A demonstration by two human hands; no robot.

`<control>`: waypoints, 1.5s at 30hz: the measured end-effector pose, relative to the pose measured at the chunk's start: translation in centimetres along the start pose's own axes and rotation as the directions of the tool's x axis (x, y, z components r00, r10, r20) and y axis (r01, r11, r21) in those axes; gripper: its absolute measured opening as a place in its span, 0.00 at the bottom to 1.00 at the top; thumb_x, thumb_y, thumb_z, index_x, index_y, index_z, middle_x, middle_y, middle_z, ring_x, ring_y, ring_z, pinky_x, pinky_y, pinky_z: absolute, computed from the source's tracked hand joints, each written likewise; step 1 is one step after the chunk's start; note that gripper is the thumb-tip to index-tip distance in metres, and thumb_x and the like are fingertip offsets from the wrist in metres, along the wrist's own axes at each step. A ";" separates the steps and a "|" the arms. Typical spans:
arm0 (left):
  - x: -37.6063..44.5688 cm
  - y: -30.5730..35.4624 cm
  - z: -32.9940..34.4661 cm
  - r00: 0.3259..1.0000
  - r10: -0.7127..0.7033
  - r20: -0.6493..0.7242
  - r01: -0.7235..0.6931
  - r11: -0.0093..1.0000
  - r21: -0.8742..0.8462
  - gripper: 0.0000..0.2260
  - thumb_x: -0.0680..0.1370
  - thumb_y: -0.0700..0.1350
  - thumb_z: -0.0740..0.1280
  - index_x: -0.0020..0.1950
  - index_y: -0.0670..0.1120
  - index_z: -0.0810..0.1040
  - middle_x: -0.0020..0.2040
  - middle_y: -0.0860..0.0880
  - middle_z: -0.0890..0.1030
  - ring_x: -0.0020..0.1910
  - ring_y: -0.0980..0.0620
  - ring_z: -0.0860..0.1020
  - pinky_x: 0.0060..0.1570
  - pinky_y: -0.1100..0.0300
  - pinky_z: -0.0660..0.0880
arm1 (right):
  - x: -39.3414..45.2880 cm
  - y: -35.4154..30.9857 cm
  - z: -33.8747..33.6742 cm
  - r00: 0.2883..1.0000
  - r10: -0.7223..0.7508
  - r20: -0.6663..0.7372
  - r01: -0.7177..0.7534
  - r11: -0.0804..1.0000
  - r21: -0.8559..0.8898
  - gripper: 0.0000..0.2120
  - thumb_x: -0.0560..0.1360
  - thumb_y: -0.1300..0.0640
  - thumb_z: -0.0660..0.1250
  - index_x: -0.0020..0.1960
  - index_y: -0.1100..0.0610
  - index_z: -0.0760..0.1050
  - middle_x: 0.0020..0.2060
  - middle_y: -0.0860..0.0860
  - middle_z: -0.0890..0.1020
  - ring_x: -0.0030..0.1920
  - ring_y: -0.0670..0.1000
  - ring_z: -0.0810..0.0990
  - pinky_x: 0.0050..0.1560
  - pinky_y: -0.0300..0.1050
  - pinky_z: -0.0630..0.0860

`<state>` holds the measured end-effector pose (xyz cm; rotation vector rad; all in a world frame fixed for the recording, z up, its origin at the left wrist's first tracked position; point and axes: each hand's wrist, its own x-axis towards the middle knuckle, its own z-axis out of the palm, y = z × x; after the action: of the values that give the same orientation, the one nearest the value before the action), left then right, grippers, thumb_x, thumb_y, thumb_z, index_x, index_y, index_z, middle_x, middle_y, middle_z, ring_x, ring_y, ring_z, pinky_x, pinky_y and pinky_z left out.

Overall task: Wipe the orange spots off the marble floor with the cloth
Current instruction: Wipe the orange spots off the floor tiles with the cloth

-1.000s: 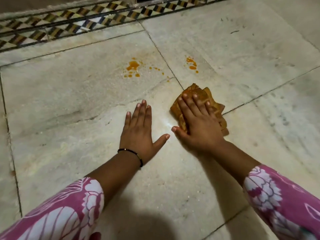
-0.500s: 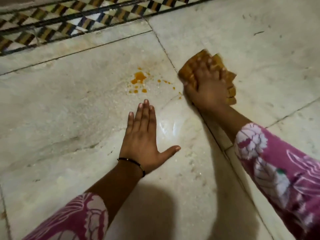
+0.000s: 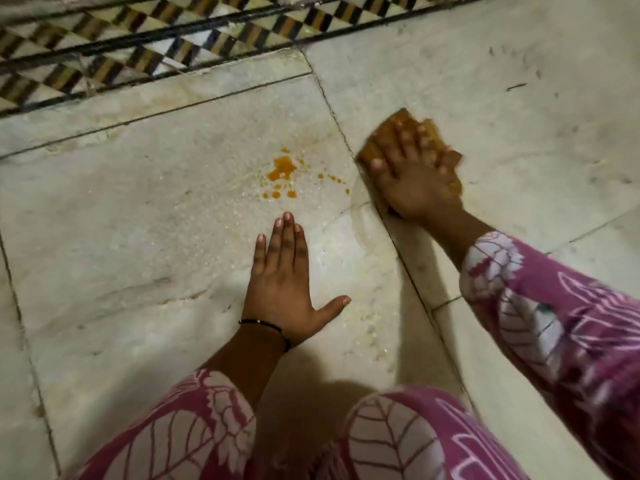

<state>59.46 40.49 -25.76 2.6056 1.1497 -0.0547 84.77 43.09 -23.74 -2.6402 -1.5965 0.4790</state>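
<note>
A cluster of orange spots (image 3: pixel 282 173) lies on the pale marble floor (image 3: pixel 138 237), left of a tile joint. My right hand (image 3: pixel 415 181) presses flat, fingers spread, on a folded orange-brown cloth (image 3: pixel 401 124) just right of that joint; only the cloth's far edge and right side show around the hand. Palm down on the marble rests my left hand (image 3: pixel 282 282), fingers straight, its fingertips a short way below the spots. A thin dark band circles that wrist.
A patterned border of dark and tan tiles (image 3: pixel 173 46) runs along the top of the view. Wet smears glisten on the marble (image 3: pixel 363 237) between my hands. My knee in pink floral cloth (image 3: pixel 398 438) fills the bottom middle.
My right hand pushed the cloth away from me, over the smaller orange stain on the right tile, which no longer shows. My left hand stayed planted.
</note>
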 end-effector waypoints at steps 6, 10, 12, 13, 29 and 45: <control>0.1 -0.2 0.0 1.000 0.007 0.002 -0.007 0.998 -0.055 0.50 0.69 0.74 0.51 0.75 0.36 0.46 0.76 0.37 0.44 0.76 0.42 0.42 0.73 0.42 0.45 | -8.9 -0.4 2.8 0.899 -0.434 0.051 0.436 0.881 -0.185 0.26 0.78 0.38 0.41 0.74 0.40 0.54 0.76 0.46 0.54 0.76 0.52 0.47 0.71 0.62 0.43; 0.1 -0.2 0.0 1.000 0.003 0.015 -0.002 0.998 -0.060 0.50 0.70 0.74 0.51 0.75 0.36 0.46 0.77 0.38 0.43 0.76 0.42 0.41 0.73 0.41 0.47 | -8.6 3.8 1.7 0.966 -0.253 0.060 0.259 0.957 -0.131 0.25 0.76 0.36 0.42 0.73 0.35 0.50 0.76 0.44 0.50 0.76 0.50 0.43 0.71 0.66 0.42; 0.1 -0.2 0.1 1.000 0.003 0.006 -0.003 0.998 -0.061 0.50 0.70 0.74 0.51 0.75 0.36 0.46 0.77 0.38 0.44 0.76 0.42 0.42 0.72 0.41 0.48 | -5.2 2.7 1.0 0.994 -0.107 0.019 0.109 0.990 -0.095 0.26 0.76 0.37 0.44 0.74 0.37 0.51 0.77 0.45 0.47 0.76 0.50 0.40 0.71 0.65 0.38; 0.1 -0.2 0.1 1.000 0.002 0.002 -0.002 0.998 -0.060 0.50 0.70 0.73 0.52 0.75 0.36 0.47 0.77 0.38 0.45 0.76 0.42 0.43 0.72 0.41 0.48 | -3.1 1.6 0.8 0.999 -0.042 -0.007 0.041 0.997 -0.071 0.25 0.77 0.38 0.45 0.74 0.39 0.52 0.77 0.45 0.46 0.76 0.51 0.39 0.70 0.65 0.36; 0.1 -0.1 0.4 1.000 0.015 -0.003 -0.015 0.998 -0.053 0.50 0.70 0.73 0.50 0.75 0.36 0.46 0.77 0.38 0.44 0.76 0.42 0.42 0.72 0.41 0.48 | 0.7 3.7 -0.7 0.997 -0.059 0.050 0.069 0.976 -0.205 0.29 0.77 0.38 0.43 0.76 0.45 0.48 0.77 0.48 0.44 0.76 0.54 0.40 0.70 0.66 0.39; -1.2 -2.8 -0.4 0.978 -0.187 -0.093 0.184 0.982 -0.040 0.45 0.70 0.73 0.49 0.77 0.43 0.49 0.77 0.44 0.48 0.76 0.46 0.47 0.72 0.44 0.42 | -7.5 -0.1 1.6 0.914 -0.347 0.210 0.376 0.919 -0.117 0.27 0.73 0.35 0.37 0.71 0.33 0.41 0.76 0.44 0.43 0.74 0.50 0.34 0.70 0.65 0.36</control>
<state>56.58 41.58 -25.93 2.4908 1.4134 0.0494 81.04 36.46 -23.37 -2.3650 -2.2059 0.6171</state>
